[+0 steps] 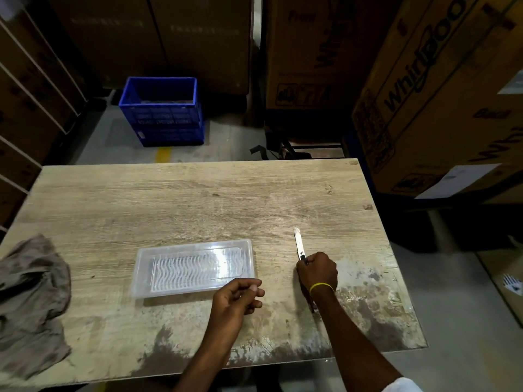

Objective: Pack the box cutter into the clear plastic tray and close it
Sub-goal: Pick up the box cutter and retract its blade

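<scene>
A clear plastic tray [193, 267] with a ribbed bottom lies on the wooden table [198, 199], slightly left of centre, and looks to hold nothing. My right hand [318, 271] grips the handle of the box cutter [299, 244], whose long metal blade sticks out and points away from me; the handle is mostly hidden in my fist. My left hand [239, 297] hovers at the tray's near right corner, fingers loosely curled with nothing visible in them. No separate lid shows.
A crumpled grey-brown cloth [31, 301] lies at the table's left edge. Beyond the table a blue plastic crate [162, 111] stands on the floor. Large cardboard boxes [424, 94] rise close at the right and back.
</scene>
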The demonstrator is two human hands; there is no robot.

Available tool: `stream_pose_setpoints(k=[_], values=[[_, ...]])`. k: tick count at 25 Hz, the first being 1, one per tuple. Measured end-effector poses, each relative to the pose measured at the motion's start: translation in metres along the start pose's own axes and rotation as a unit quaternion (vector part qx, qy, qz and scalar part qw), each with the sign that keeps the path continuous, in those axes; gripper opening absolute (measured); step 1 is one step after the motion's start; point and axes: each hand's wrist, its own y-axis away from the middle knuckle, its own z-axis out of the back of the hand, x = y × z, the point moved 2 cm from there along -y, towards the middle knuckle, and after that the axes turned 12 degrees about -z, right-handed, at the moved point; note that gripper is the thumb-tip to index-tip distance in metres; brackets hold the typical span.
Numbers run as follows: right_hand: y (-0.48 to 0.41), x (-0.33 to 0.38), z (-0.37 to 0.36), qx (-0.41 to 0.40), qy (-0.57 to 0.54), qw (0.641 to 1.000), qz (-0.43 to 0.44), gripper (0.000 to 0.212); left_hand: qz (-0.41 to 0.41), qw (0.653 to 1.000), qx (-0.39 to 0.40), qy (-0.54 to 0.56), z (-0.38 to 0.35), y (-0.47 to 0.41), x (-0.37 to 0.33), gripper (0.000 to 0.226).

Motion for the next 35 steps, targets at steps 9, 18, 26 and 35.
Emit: stream_pose_setpoints(k=[9,18,26,35], values=[[0.003,0.007,0.007,-0.001,0.095,0.994,0.063,0.030,-0.016,0.999,0.036,-0.020,-0.015,-0.025,-0.013,0.013],[0.076,0.036,0.031,-0.011,-0.139,0.972,0.189,0.009,-0.020,1.000,0.021,0.003,-0.019,-0.039,-0.011,0.014],[0.156,0.064,0.032,-0.018,-0.178,0.903,0.390,0.012,-0.067,0.994,-0.006,0.086,0.018,-0.028,-0.037,0.020],[0.184,0.078,0.012,0.256,-0.324,0.888,0.202,0.021,-0.091,0.992,-0.044,0.073,0.067,-0.010,-0.048,0.018]])
